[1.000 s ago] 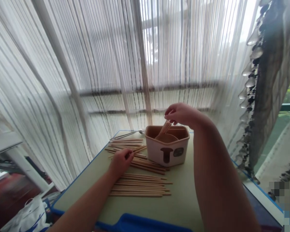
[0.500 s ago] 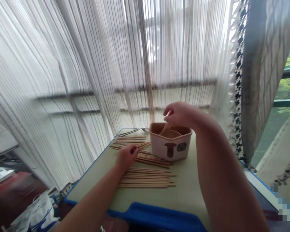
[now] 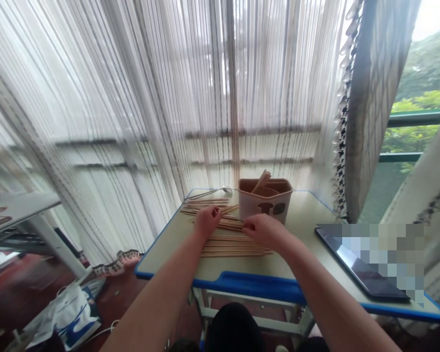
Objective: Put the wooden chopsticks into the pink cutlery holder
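Wooden chopsticks (image 3: 234, 247) lie in rough rows across the small table (image 3: 176, 239). My left hand (image 3: 207, 220) is closed over the left part of the rows, with a few chopsticks (image 3: 230, 209) slanting out to the right from its fingers. At the right ends of the middle bunch (image 3: 227, 224), my right hand (image 3: 264, 229) pinches with thumb and fingers; its fingertips partly hide what they grip. Just behind the right hand stands a pale bin (image 3: 249, 205) with a brown inside, and a bundle of chopsticks (image 3: 263, 180) leans upright in it.
A metal spoon (image 3: 225, 190) lies at the table's back left. On the right side is a dark flat tablet-like device (image 3: 355, 266), partly pixelated. A blue tray edge (image 3: 260, 287) runs along the front. Sheer curtains (image 3: 161, 98) hang behind.
My right hand has let go of the bundle in the bin and come down to the chopsticks on the table. My left hand stays at the rows. The view has shifted, showing more floor.
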The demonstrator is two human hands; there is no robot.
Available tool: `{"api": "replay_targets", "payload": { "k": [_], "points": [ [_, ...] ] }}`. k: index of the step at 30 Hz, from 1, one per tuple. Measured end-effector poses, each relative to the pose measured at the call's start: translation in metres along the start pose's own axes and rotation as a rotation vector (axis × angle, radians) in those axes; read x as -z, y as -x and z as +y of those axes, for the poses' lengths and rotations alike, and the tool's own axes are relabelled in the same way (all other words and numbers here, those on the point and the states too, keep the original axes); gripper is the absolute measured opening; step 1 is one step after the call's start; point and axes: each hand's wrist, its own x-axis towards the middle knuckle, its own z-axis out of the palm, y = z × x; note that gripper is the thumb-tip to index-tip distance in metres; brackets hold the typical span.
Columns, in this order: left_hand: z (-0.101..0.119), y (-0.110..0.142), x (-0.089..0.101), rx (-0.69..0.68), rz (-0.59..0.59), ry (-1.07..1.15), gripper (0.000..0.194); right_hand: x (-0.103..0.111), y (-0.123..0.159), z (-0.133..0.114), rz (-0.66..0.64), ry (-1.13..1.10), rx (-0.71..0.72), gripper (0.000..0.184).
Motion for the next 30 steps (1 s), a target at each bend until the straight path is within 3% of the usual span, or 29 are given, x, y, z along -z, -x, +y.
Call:
{"api": "replay_targets", "payload": {
  "k": [3,6,11,16,24,30],
  "points": [
    [0.0,0.001,0.001,0.0,-0.018,-0.008,0.019,-0.027,0.001,0.012,0.012,-0.012,0.014,0.026],
    [0.0,0.003,0.002,-0.013,-0.017,-0.005,0.019,-0.035,-0.002,0.016,-0.04,0.006,-0.021,0.025],
    [-0.002,0.004,0.002,-0.009,-0.003,0.007,0.019,-0.037,-0.008,0.019,-0.112,-0.029,-0.041,0.025],
    [-0.002,0.005,0.003,0.0,0.005,0.023,0.02,-0.041,-0.01,0.024,-0.102,-0.05,-0.008,0.024],
    [-0.005,0.001,0.007,0.19,0.166,0.093,0.024,-0.036,-0.005,0.026,-0.083,-0.005,-0.051,0.022],
    [-0.008,0.001,0.007,0.252,0.162,0.099,0.022,-0.029,0.0,0.029,-0.026,-0.035,-0.028,0.021]
  ]
}}
